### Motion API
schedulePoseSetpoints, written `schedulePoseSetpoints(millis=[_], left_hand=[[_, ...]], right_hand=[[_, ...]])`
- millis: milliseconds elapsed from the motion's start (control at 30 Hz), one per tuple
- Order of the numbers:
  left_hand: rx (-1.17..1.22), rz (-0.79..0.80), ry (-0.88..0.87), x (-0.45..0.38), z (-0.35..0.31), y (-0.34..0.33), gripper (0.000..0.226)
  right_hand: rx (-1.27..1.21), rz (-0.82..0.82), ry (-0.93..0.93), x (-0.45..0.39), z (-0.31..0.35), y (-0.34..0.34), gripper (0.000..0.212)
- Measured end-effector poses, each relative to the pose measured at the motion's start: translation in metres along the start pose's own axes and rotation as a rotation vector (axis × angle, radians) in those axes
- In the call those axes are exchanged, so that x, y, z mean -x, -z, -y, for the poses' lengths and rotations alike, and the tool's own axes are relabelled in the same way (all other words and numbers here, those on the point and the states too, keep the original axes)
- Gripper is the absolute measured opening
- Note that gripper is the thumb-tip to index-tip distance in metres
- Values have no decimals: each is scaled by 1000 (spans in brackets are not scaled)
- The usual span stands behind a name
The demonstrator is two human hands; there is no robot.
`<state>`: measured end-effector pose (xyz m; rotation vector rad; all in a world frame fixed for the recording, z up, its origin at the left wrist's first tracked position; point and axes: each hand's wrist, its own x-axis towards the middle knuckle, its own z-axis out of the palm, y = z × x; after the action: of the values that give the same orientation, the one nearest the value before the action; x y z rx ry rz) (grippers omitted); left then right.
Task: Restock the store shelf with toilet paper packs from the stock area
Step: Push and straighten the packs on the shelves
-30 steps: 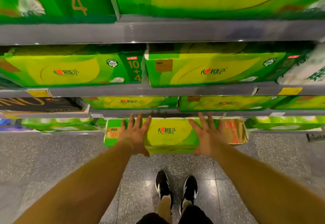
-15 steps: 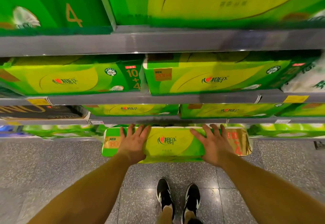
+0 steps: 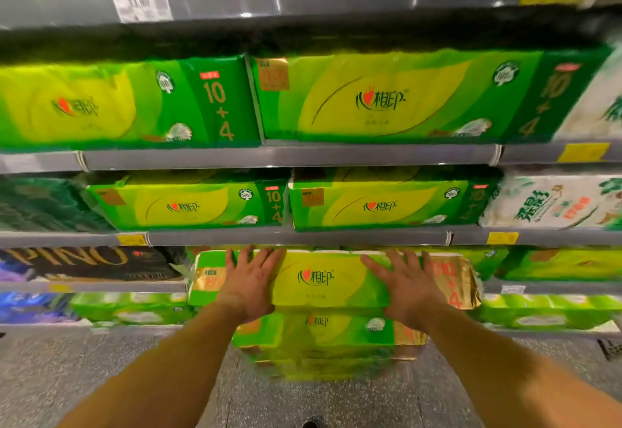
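Both hands, left hand (image 3: 250,281) and right hand (image 3: 409,288), lie flat with fingers spread on the green toilet paper pack (image 3: 319,279) at lower centre, gripping nothing, so even palm pressure should slide it squarely into the shelf (image 3: 303,237).

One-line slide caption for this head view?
Left hand and right hand press flat on a green toilet paper pack at a lower shelf.

Head camera faces shelves (image 3: 303,158) closely; angled slightly downward.
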<state>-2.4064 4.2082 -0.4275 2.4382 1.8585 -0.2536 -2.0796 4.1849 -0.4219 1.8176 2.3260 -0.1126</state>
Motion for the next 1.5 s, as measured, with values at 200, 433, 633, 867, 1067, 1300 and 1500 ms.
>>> schedulePoseSetpoints(millis=[200,433,633,867,1067,1300,1500], left_hand=[[-19,-200,40,86,-20,71,127],[-47,-415,30,176,-37,175,126],[-104,-614,-18,209,-35,247,127],[-149,-772,-20,216,-15,306,124],[-179,-849,-5,196,19,350,124],[-202,-971,-2,143,45,421,124],[-197,-981,-8,78,45,464,123]], right_hand=[[57,-195,66,82,0,73,118],[36,-345,66,172,2,176,105],[146,-537,41,221,3,250,101],[179,-687,-14,229,16,305,100],[271,-798,-48,194,27,347,114],[323,-932,-118,148,19,415,109],[335,-965,-138,94,-14,450,116]])
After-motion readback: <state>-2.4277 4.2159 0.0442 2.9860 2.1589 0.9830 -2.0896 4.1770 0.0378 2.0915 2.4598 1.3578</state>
